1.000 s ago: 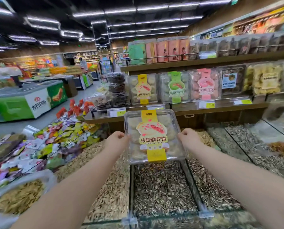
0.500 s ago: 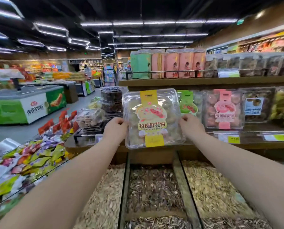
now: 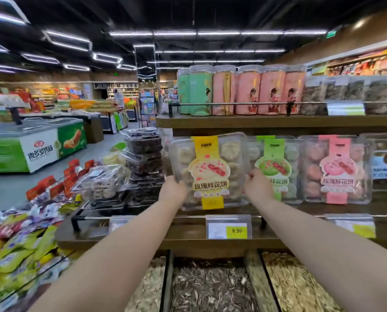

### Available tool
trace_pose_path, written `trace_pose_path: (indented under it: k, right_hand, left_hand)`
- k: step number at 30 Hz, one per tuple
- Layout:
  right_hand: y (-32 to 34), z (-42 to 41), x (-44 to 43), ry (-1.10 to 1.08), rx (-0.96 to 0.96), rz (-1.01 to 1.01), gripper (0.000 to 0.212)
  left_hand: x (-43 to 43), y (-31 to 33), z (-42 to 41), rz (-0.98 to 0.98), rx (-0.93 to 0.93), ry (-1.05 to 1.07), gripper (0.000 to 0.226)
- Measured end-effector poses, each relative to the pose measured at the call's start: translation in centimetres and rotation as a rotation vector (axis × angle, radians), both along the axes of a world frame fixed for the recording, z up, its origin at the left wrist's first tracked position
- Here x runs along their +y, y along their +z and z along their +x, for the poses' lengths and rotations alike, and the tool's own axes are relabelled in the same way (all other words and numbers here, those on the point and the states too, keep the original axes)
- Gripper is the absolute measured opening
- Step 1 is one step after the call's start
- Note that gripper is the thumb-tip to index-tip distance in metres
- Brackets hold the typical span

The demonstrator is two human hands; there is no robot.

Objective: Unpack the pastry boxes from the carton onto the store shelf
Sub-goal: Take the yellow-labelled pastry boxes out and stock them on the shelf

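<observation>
A clear plastic pastry box with a yellow label (image 3: 209,172) stands upright at the left end of the lower wooden shelf (image 3: 188,224). My left hand (image 3: 173,191) grips its lower left edge and my right hand (image 3: 257,188) grips its lower right edge. To its right stand a green-label pastry box (image 3: 275,163) and a pink-label pastry box (image 3: 336,170). The carton is out of view.
Stacked dark pastry trays (image 3: 143,158) sit just left of the yellow box. A price tag (image 3: 228,227) hangs on the shelf's rail. Tall green and pink canisters (image 3: 244,91) fill the upper shelf. Seed bins (image 3: 210,287) lie below; candy packets (image 3: 19,239) at left.
Both hands have carried the yellow-label box up and forward, from over the seed bins to the lower shelf beside the green-label box. The view has moved closer to the shelf.
</observation>
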State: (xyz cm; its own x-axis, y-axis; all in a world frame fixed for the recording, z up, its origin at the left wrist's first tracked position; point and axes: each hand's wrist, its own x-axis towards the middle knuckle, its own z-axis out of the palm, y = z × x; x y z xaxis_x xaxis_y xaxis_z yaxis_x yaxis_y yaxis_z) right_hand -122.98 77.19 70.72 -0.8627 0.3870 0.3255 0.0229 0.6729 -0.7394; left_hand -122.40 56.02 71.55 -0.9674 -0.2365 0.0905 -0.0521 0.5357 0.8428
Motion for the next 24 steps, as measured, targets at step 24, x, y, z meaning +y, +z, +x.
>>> trace_pose_path:
  k: [24]
  right_hand:
    - [1.4, 7.0, -0.1, 0.180, -0.161, -0.118, 0.022]
  left_hand:
    - [3.0, 1.6, 6.8, -0.033, 0.037, -0.209, 0.047]
